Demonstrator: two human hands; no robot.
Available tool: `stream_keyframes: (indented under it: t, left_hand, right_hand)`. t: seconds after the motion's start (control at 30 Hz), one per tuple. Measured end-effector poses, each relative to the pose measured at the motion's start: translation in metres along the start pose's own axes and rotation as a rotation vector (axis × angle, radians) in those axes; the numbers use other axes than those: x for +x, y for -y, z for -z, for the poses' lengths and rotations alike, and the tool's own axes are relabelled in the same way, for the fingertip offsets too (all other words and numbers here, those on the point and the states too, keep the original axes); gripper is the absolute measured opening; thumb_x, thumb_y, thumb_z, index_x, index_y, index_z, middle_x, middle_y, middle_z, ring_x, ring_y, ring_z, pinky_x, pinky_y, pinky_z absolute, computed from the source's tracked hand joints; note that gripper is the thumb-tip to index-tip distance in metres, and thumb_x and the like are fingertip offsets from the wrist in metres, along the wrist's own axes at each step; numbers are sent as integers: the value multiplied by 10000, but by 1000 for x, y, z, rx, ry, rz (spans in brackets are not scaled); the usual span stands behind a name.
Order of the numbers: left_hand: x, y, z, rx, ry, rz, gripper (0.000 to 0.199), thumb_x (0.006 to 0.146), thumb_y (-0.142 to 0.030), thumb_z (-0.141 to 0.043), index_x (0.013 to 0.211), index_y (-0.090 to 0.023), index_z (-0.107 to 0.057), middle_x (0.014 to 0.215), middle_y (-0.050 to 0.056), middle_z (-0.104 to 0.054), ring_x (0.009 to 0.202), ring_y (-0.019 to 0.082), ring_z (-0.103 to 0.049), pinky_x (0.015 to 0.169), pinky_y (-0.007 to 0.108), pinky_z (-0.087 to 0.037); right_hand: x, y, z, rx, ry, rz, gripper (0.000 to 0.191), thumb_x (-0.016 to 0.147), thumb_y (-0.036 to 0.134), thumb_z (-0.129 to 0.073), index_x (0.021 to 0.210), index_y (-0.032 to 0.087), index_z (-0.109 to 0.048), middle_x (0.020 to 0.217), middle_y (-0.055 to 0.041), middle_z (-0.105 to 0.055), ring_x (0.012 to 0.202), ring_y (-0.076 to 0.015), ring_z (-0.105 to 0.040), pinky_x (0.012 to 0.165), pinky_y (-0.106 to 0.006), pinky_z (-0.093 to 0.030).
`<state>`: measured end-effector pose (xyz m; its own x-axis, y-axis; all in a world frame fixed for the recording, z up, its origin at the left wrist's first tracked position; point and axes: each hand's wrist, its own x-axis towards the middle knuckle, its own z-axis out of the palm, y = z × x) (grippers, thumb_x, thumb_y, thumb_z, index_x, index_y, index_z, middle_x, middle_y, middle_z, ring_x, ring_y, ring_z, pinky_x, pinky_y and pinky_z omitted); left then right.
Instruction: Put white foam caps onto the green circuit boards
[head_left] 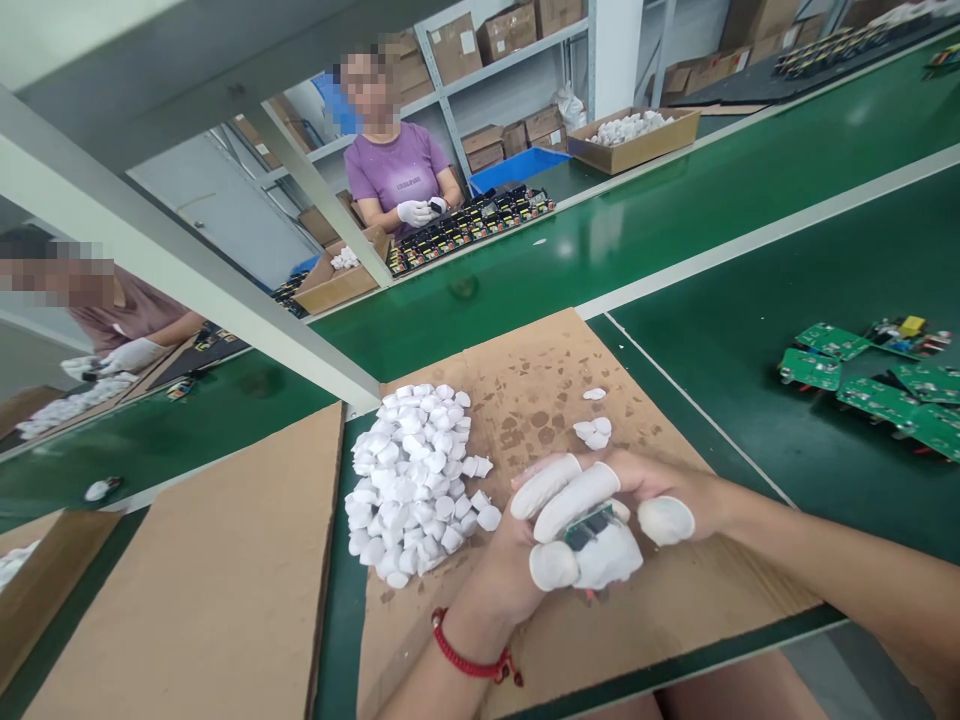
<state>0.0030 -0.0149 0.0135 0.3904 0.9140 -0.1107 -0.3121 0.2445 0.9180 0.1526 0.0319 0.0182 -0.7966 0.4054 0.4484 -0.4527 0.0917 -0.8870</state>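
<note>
My left hand (517,570) and my right hand (660,495) meet over a stained cardboard sheet (540,390), fingertips in white finger cots. Both are closed together on a small white plastic housing with a green circuit board (592,535) set in it. A red cord bracelet (469,658) circles my left wrist. Just left of my hands lies a heap of white plastic caps (412,475). Three loose caps (594,428) rest on the cardboard beyond my hands.
Green circuit boards (870,385) lie on the green belt at right. A second cardboard sheet (217,590) lies at left. Across the line, two gloved persons (397,170) work beside trays of components (465,230) and cartons of white parts (634,135).
</note>
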Motion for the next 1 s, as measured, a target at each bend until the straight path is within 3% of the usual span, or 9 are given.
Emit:
stream_keyframes:
  t: [0.13,0.23,0.33,0.47,0.53,0.6,0.7,0.87,1.0]
  left_hand:
    - [4,-2,0,48,11,80,455,574,-499,-740,843,-141,-659,578,2,-562,479,101,-475,427,216,-392]
    - [6,-2,4,126,4,101,398,476,-342,-833,770,-138,-660,576,-23,-547,489,76,-465,421,177,-357]
    - [6,0,7,161,3,107,358,490,-272,-831,778,-141,-661,594,-20,-570,499,91,-498,453,195,-400]
    - [7,1,3,10,12,108,312,631,-356,-734,850,-147,-659,655,16,-611,528,129,-533,474,244,-446]
    - [7,1,0,-70,-4,104,302,679,-411,-680,804,-137,-664,640,29,-611,555,147,-545,501,267,-466]
    - [7,0,-2,-102,-30,101,315,692,-441,-661,747,-131,-666,611,31,-604,568,156,-552,524,281,-480]
    - [7,-1,-2,-116,-55,71,372,651,-490,-688,767,-137,-672,608,29,-606,587,160,-557,548,289,-490]
    - [9,-1,0,-75,-45,36,330,625,-439,-731,755,-140,-682,623,35,-617,641,163,-561,597,291,-493]
    - [8,0,0,-52,-9,41,375,662,-497,-677,712,-125,-675,670,52,-621,648,164,-557,586,299,-494]
  right_hand:
    - [3,0,1,-122,-50,-7,348,769,447,-640,995,186,-687,1029,-101,-640,1118,-246,-498,1006,-452,-320]
    - [3,-3,3,-127,-55,22,253,807,367,-614,976,196,-693,894,-71,-670,1084,-232,-521,1029,-473,-282]
    - [2,-5,1,-85,-109,-57,265,818,358,-594,975,166,-687,802,-68,-665,997,-224,-570,967,-455,-381]
    - [-1,-4,0,120,-101,-265,453,780,377,-635,1175,164,-574,938,-98,-637,764,-165,-626,614,-273,-549]
    - [-3,-5,2,244,-97,-257,616,742,393,-674,1291,217,-457,1071,-110,-594,724,-137,-619,529,-218,-534]
    - [-4,-7,4,253,-101,-191,671,724,392,-695,1316,227,-426,1058,-103,-601,728,-132,-610,533,-213,-534]
    - [-5,-13,4,144,-121,-137,483,798,343,-630,1241,179,-529,961,-103,-632,735,-128,-599,535,-193,-527]
    - [-6,-20,0,93,-220,-177,294,813,261,-620,1100,202,-643,1226,-116,-530,719,-82,-601,542,-151,-513]
    - [-5,-24,-2,77,-240,-155,369,834,352,-583,1161,182,-603,982,-100,-641,625,-84,-582,472,-153,-499]
